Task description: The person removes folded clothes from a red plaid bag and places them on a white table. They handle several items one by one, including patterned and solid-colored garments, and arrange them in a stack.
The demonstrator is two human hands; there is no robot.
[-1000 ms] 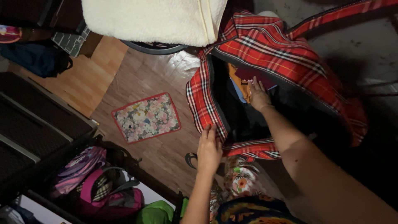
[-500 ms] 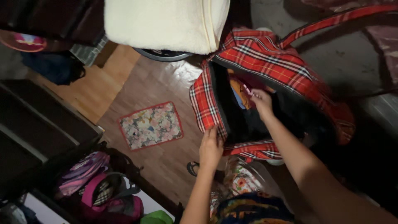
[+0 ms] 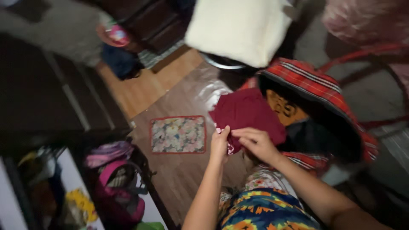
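The person is holding a dark red folded cloth garment [image 3: 249,114] just in front of the open red plaid fabric bag [image 3: 317,87], above the brown wooden floor [image 3: 187,170]. The left hand [image 3: 220,145] is pinching the garment's near edge, fingers closed on the fabric, and the right hand [image 3: 257,144] is gripping the same edge just beside it, fingers curled over the cloth. The frame is blurred, so whether a pale pink trim at that edge belongs to the garment is hard to tell. The step in hand looks like handling the garment outside the bag. An orange printed cloth [image 3: 286,107] is lying inside the bag's opening. A floral mat with red border [image 3: 178,134] is lying on the floor to the left.
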